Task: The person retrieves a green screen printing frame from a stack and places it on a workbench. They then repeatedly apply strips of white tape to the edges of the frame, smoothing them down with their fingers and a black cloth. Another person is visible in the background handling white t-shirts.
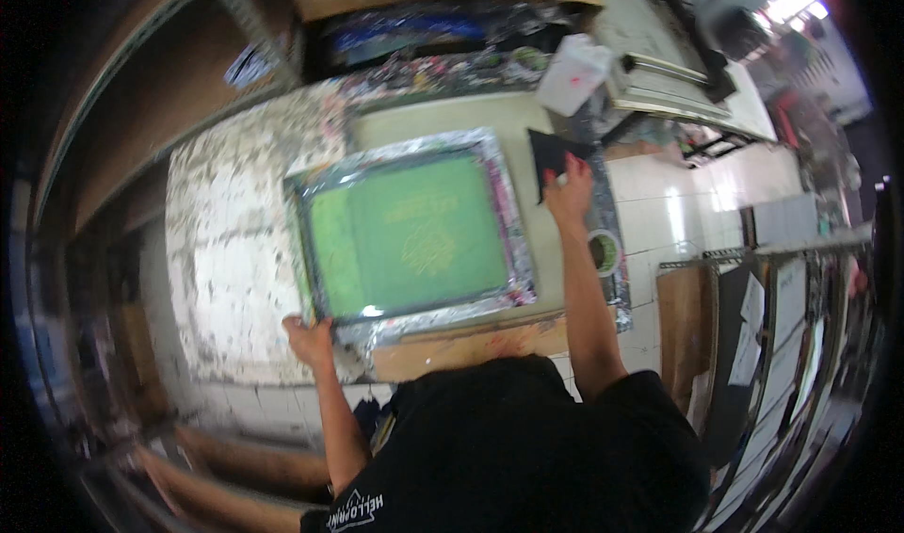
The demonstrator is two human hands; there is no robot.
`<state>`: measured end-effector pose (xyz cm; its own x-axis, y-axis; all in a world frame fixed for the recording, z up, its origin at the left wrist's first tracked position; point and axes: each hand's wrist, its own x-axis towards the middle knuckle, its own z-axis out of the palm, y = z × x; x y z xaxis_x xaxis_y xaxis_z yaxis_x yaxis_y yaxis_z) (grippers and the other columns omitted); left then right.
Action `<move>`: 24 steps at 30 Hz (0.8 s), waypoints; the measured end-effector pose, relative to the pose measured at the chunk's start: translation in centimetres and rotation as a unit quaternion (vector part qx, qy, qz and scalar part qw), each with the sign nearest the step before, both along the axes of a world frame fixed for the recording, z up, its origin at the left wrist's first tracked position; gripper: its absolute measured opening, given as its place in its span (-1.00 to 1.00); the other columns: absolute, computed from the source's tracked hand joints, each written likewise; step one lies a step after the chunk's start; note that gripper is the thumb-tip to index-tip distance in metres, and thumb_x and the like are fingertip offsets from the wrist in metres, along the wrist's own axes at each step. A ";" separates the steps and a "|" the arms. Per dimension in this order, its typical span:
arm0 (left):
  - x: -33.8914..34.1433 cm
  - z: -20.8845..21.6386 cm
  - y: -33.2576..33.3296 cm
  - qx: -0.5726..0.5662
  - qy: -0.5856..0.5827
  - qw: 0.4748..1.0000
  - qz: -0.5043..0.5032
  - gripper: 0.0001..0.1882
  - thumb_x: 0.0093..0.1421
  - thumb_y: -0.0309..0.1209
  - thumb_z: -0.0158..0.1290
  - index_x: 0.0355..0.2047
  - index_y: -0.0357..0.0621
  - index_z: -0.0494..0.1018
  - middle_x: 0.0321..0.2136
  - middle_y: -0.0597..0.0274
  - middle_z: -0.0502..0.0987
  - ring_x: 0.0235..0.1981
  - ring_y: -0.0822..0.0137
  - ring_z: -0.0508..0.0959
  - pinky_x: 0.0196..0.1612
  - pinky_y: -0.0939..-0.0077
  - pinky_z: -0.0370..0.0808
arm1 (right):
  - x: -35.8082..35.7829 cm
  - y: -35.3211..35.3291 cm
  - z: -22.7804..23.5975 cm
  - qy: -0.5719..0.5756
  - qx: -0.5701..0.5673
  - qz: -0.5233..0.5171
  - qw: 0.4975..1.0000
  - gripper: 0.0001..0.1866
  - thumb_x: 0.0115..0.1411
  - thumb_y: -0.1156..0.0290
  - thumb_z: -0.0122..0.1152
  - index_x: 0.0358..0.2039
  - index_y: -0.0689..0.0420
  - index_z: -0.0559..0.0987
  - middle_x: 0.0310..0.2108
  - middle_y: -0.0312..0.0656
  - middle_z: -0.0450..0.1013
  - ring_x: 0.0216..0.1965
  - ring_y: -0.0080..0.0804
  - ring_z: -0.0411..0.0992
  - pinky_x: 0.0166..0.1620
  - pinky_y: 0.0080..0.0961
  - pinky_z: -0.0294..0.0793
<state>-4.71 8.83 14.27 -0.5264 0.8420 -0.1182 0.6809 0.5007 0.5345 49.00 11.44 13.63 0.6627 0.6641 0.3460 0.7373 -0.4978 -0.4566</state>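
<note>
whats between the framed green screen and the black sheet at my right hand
Just a bare strip of pale tabletop separates the framed green screen from the black sheet, seen in the head view.

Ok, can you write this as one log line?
left hand: at near-left corner of framed green screen | right hand: touching black sheet | white container: beyond sheet

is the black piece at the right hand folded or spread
Spread, apparently: the black piece shows as one flat shape; the right hand hides part, so I cannot tell there.
</note>
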 end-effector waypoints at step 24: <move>1.5 0.1 -3.9 0.230 -0.003 0.906 -0.355 -0.27 -0.23 0.19 0.34 -0.26 -0.18 0.52 0.25 -0.21 0.13 0.25 -0.22 0.11 0.22 -0.10 0.14 | -20.4 -3.2 0.3 0.060 -0.127 0.606 0.783 -0.96 -0.19 0.35 0.25 -0.62 -0.06 0.59 -0.49 -0.25 0.49 -0.22 -0.19 0.42 -0.21 -0.14 0.27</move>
